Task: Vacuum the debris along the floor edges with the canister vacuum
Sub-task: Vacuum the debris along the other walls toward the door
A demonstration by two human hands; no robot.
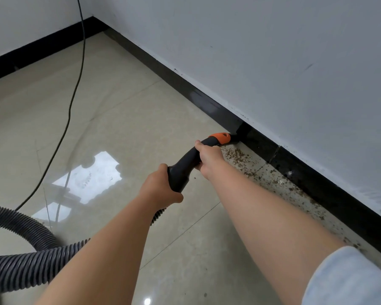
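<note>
Fingers of both hands, left hand [161,190] and right hand [208,158], curled round black vacuum handle [186,166]; orange-collared nozzle [221,137] at baseboard [207,102]. Debris [273,172] along glossy tiled floor [119,119] edge; hose [20,260], cord [75,84] left.

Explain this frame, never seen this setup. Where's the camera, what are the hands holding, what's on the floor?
There is no robot here. One wide-angle camera sits on a person's head and looks forward and down, so you see their own two bare arms.

Both hands grip the black vacuum handle: the left hand curls round its lower end, where the ribbed grey hose joins, and the right hand holds it higher up, just behind the orange collar. The nozzle tip points into the edge where the tiled floor meets the black baseboard; the tip itself is hard to make out.

Brown debris lies scattered along that edge, trailing towards the person. A thin black cord runs across the floor on the left. The canister is not in view.
</note>
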